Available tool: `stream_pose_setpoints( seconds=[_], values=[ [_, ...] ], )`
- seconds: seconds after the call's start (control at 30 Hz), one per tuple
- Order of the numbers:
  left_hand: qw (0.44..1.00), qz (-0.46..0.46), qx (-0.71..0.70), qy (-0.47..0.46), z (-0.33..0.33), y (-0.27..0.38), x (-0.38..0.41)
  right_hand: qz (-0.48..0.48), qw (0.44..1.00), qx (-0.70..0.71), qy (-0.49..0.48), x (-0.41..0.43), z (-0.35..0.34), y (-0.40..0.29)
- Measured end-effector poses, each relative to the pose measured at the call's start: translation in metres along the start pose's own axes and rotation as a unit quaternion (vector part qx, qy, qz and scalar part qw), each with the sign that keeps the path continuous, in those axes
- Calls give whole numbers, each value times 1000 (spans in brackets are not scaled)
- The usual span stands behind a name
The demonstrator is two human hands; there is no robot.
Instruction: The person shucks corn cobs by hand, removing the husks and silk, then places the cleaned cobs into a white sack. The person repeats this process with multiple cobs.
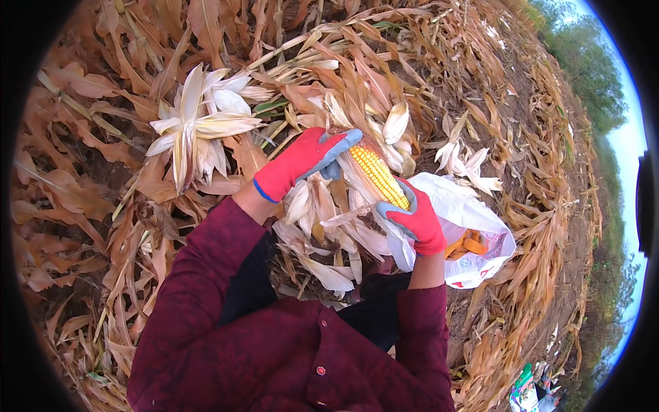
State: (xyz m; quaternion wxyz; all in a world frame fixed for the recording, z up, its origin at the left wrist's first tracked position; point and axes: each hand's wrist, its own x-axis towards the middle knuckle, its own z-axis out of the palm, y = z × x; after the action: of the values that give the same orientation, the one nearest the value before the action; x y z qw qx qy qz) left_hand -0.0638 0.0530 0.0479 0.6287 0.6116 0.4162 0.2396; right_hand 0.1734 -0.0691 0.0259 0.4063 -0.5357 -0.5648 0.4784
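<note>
Both hands wear red work gloves with grey coated palms and fingers. Between them is a yellow ear of corn (378, 174), tilted, its kernels bare on the upper side. Pale husk (355, 174) still wraps its left side. My left hand (309, 159) grips the husk near the upper end of the ear, the thumb lying by the dry brown silk. My right hand (416, 216) is closed around the lower end. Just behind the right hand sits a white woven sack (484, 219), its mouth showing several orange-yellow husked ears (467, 244).
Opened empty husks (190, 123) lie on dry corn leaves at the upper left. More pale husks (329, 262) are heaped before my legs. Flattened stalks (288, 46) cross the ground. At the lower right are a green and white bag (524, 389) and a partly visible person (548, 396).
</note>
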Motion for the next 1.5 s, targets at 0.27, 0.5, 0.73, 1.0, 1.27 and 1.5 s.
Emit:
stream_pose_setpoints(
  seconds=[0.27, 0.5, 0.73, 1.0, 1.27, 1.5],
  values=[
    [994, -38, 56, 82, 5, -2, 3, -16, 998, -59, -15, -3, -6, 3],
    [927, 30, -369, -56, 16, -22, 7, 8, 992, 121, -33, 4, -1, 24],
    [762, 0, -607, -227, 32, -41, 25, -68, 964, 247, 77, 30, 59, 21],
    [846, 43, -531, -32, 20, -13, 20, 77, 817, 522, 234, 54, 74, 38],
    [750, 173, -554, 316, -167, -45, 25, -65, 737, 592, 320, 45, -22, 59],
    [764, 138, -581, 244, -112, -27, 26, -108, 752, 600, 250, 30, -19, 40]
  ],
)
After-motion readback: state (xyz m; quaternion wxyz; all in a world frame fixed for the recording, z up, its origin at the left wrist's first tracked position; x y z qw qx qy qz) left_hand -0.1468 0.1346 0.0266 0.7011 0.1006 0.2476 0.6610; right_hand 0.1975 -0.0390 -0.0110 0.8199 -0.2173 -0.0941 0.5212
